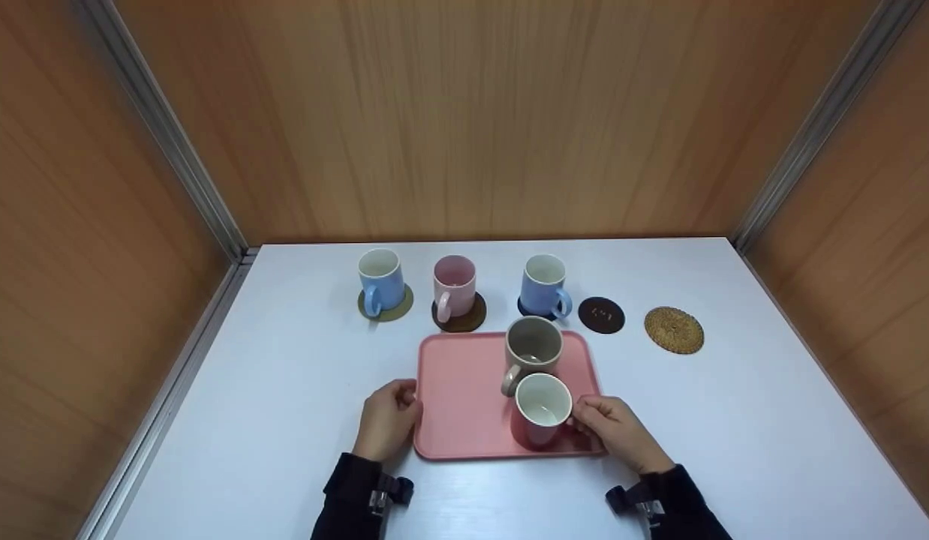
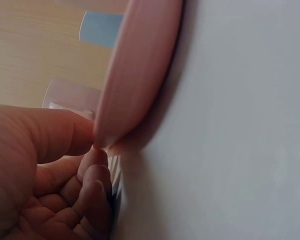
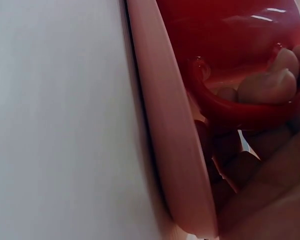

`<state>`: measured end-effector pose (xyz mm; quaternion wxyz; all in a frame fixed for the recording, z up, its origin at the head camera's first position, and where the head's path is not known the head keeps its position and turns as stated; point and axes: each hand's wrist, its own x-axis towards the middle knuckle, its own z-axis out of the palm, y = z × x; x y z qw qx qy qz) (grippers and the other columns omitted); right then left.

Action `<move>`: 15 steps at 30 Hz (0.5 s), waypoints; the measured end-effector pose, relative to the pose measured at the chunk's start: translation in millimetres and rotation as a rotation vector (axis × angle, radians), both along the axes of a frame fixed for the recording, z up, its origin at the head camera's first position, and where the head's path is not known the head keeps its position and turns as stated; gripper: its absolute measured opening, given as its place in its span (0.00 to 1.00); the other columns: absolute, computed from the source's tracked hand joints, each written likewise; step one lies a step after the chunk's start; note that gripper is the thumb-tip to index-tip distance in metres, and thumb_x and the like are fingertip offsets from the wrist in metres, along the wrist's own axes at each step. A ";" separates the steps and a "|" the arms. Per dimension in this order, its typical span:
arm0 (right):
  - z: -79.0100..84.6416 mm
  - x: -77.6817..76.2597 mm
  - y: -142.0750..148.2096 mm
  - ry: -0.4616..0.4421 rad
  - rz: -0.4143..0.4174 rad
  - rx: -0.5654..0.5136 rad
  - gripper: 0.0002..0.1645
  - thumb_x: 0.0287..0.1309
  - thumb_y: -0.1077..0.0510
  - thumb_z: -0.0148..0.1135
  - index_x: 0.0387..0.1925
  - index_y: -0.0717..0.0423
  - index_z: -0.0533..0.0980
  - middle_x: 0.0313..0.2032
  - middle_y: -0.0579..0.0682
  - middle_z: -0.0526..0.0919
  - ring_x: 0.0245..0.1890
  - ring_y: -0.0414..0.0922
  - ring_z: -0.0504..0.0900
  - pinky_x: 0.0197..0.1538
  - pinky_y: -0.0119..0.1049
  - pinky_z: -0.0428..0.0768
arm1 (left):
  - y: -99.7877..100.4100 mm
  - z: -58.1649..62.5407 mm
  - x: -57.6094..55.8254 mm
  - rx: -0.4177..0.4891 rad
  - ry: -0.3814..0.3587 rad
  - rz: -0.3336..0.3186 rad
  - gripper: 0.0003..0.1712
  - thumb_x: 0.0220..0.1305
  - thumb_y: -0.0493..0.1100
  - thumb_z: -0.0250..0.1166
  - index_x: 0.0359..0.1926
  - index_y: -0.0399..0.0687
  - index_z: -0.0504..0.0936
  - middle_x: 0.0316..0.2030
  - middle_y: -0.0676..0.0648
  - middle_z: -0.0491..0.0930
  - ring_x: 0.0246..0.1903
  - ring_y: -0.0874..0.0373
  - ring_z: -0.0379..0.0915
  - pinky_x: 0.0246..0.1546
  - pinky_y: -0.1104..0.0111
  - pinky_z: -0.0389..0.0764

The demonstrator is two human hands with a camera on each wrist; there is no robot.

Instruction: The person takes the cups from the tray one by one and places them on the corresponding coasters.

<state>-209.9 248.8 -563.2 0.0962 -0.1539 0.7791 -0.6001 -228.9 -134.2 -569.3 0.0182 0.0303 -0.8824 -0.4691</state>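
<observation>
A pink rectangular tray (image 1: 464,397) lies on the white table. Its left edge is pinched by my left hand (image 1: 387,420), thumb at the rim and the other fingers curled by the edge, as the left wrist view shows. On the tray's right part stands a red mug (image 1: 542,421), white inside. My right hand (image 1: 618,433) holds it by the handle, with fingers through the loop (image 3: 247,112) in the right wrist view. Right behind the red mug, a grey-beige mug (image 1: 534,343) stands on the tray, its handle toward the front left.
Behind the tray, a blue mug (image 1: 383,283), a pink mug (image 1: 455,289) and another blue mug (image 1: 543,289) each stand on a coaster. A dark round coaster (image 1: 602,315) and a woven tan coaster (image 1: 674,330) lie at the right. Wooden walls (image 1: 464,120) enclose the table.
</observation>
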 end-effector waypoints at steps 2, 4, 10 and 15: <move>0.1 0.1 0.5 -0.002 -0.003 0.005 0.23 0.80 0.57 0.52 0.34 0.73 0.79 0.23 0.42 0.75 0.25 0.33 0.70 0.31 0.27 0.70 | -0.1 -0.3 -0.1 0.005 -0.007 0.006 0.21 0.67 0.36 0.67 0.60 0.35 0.84 0.37 0.48 0.84 0.35 0.59 0.75 0.38 0.71 0.75; 0.0 0.0 0.9 -0.001 -0.003 0.006 0.23 0.80 0.57 0.52 0.34 0.73 0.79 0.23 0.40 0.76 0.25 0.32 0.70 0.31 0.27 0.70 | -0.2 -0.6 -0.1 0.005 -0.008 0.007 0.21 0.67 0.36 0.67 0.60 0.35 0.84 0.37 0.48 0.84 0.35 0.59 0.75 0.37 0.71 0.75; -1.0 -0.2 1.3 0.005 0.000 0.005 0.22 0.80 0.58 0.53 0.34 0.74 0.78 0.23 0.41 0.74 0.25 0.32 0.70 0.30 0.27 0.70 | 0.2 -0.4 0.9 0.006 -0.005 0.004 0.22 0.67 0.36 0.67 0.61 0.35 0.84 0.37 0.48 0.84 0.35 0.60 0.75 0.37 0.71 0.75; -0.2 -0.3 0.8 0.015 -0.010 0.004 0.22 0.80 0.58 0.53 0.33 0.73 0.79 0.23 0.42 0.74 0.24 0.34 0.70 0.31 0.28 0.70 | -0.4 -0.6 0.9 -0.003 0.018 -0.004 0.22 0.66 0.36 0.67 0.60 0.34 0.84 0.37 0.47 0.85 0.34 0.60 0.75 0.37 0.70 0.75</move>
